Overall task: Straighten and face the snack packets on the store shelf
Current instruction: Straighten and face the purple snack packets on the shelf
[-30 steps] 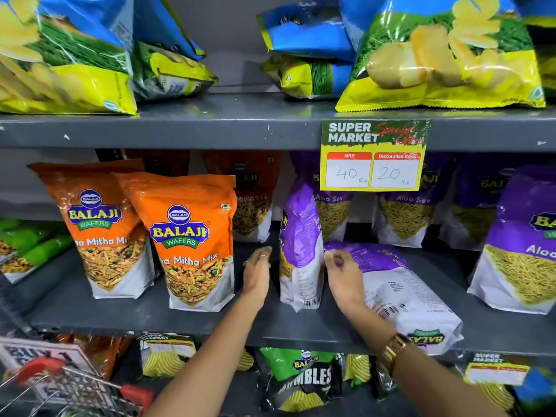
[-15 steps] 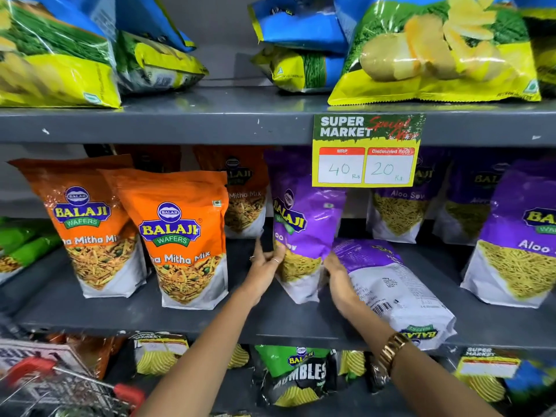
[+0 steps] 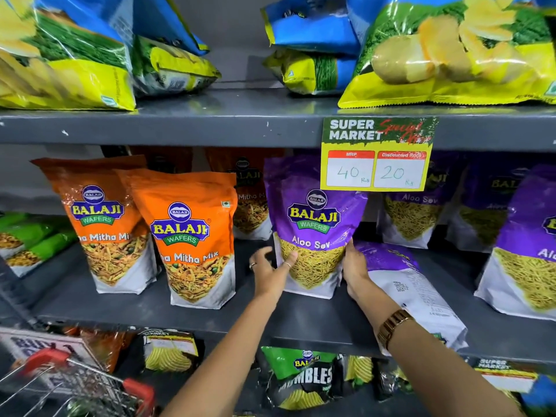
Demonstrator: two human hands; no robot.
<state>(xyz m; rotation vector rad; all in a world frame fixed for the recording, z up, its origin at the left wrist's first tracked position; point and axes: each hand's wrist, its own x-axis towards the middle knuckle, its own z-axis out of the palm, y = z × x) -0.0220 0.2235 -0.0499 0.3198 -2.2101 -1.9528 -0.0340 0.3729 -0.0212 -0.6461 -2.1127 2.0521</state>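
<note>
A purple Aloo Sev packet (image 3: 314,224) stands upright on the grey middle shelf (image 3: 210,317), its front facing me. My left hand (image 3: 270,272) touches its lower left edge with fingers spread. My right hand (image 3: 355,269) presses its lower right edge. Both hands hold the packet between them. Just to the right, another purple packet (image 3: 415,293) lies flat on its face, back label up, and sticks out past the shelf's front edge. Two orange Mitha Mix packets (image 3: 192,239) stand upright to the left.
More purple packets (image 3: 526,251) stand at right and behind. A yellow price tag (image 3: 377,155) hangs from the upper shelf, which carries blue and yellow chip bags (image 3: 451,49). Green packets (image 3: 27,239) lie at far left. A shopping cart (image 3: 75,383) sits at bottom left.
The purple packet stood side-on a second ago; both hands have turned it front-forward and stood it straight. My left hand moved from the shelf onto the packet's left edge.
</note>
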